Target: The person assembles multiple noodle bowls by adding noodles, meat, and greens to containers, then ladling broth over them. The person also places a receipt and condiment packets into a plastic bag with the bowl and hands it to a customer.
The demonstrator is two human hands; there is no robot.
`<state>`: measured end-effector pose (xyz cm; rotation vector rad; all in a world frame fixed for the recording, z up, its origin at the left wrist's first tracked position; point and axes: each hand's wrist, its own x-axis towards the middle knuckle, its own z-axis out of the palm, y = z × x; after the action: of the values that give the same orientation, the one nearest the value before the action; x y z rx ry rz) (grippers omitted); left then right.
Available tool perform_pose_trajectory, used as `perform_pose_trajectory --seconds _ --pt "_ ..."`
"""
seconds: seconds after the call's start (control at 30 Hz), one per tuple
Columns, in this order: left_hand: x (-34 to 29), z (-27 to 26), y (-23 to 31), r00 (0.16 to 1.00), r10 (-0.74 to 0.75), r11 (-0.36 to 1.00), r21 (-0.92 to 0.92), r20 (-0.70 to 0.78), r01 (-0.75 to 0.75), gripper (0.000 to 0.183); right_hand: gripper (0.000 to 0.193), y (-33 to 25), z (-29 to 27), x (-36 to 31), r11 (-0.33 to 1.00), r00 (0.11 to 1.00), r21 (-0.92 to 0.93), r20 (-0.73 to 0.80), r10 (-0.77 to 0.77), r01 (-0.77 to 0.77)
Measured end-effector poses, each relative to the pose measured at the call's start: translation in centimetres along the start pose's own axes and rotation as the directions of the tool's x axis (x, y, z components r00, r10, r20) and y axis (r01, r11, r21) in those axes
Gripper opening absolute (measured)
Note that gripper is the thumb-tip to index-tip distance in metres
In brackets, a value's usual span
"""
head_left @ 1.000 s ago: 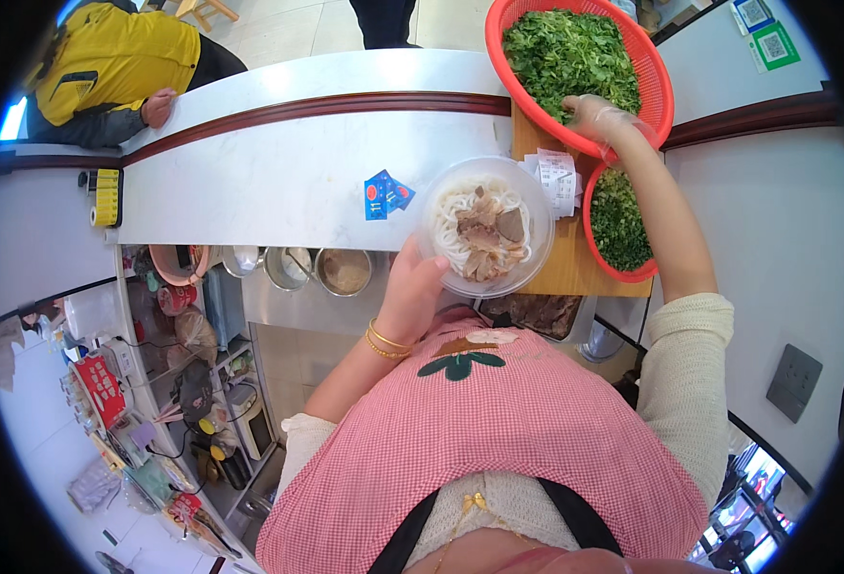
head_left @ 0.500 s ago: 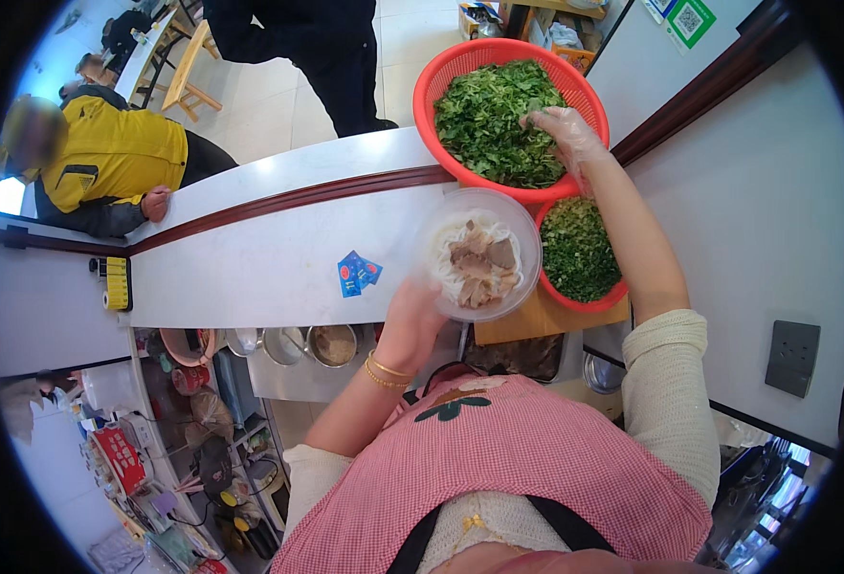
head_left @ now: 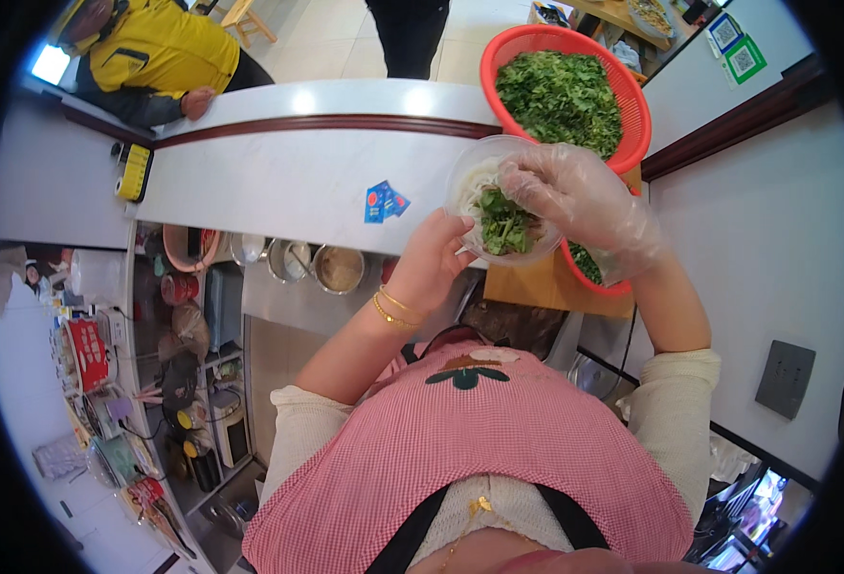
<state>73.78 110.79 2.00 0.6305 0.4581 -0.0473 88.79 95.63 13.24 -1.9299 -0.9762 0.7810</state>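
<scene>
A clear round plastic bowl (head_left: 458,182) is held over the counter by my left hand (head_left: 432,256), its fingers and thumb against the near left rim. White noodles (head_left: 479,179) show inside it, with chopped cilantro (head_left: 505,222) heaped on top and covering most of the meat slices. Over the bowl's right side bends my right hand (head_left: 580,196) in a clear plastic glove. Its fingers are drawn together and point down at the cilantro, touching the leaves. How much they still pinch is hidden behind the glove.
A large red colander (head_left: 644,120) of chopped cilantro stands beyond my right hand. A smaller red basket (head_left: 575,263) of chopped greens sits partly under that hand. Blue packets (head_left: 384,201) lie on the white counter (head_left: 278,177). Metal bowls (head_left: 338,270) stand below. Someone in yellow (head_left: 168,48) leans on the far side.
My right hand has come from the large colander to over the bowl, and cilantro now lies on the noodles and meat. The view has shifted; my left hand still holds the bowl.
</scene>
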Motion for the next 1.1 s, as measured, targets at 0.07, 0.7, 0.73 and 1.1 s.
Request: perform_pose_trajectory --seconds 0.07,0.7,0.73,1.1 --pt "-1.5 -1.4 0.3 0.999 0.03 0.999 -0.028 0.038 -0.029 0.03 0.03 -2.1 1.8 -0.8 0.995 0.998 -0.068 -0.016 -0.068 0.067" --pt "-24.1 -30.0 3.3 0.91 -0.006 0.986 -0.156 -0.414 -0.064 0.042 0.024 -3.4 34.0 13.3 0.949 0.996 -0.306 0.078 -0.052 0.074" --pt "-25.1 -31.1 3.7 0.901 -0.002 0.989 -0.134 -0.433 -0.062 0.043 0.023 -2.1 36.2 14.7 0.897 0.999 -0.44 0.05 -0.02 0.04" --pt "-28.2 -38.8 5.6 0.891 0.091 0.993 -0.028 -0.445 -0.115 0.048 0.014 5.8 41.9 16.5 0.57 0.994 -0.816 0.048 -0.103 0.098"
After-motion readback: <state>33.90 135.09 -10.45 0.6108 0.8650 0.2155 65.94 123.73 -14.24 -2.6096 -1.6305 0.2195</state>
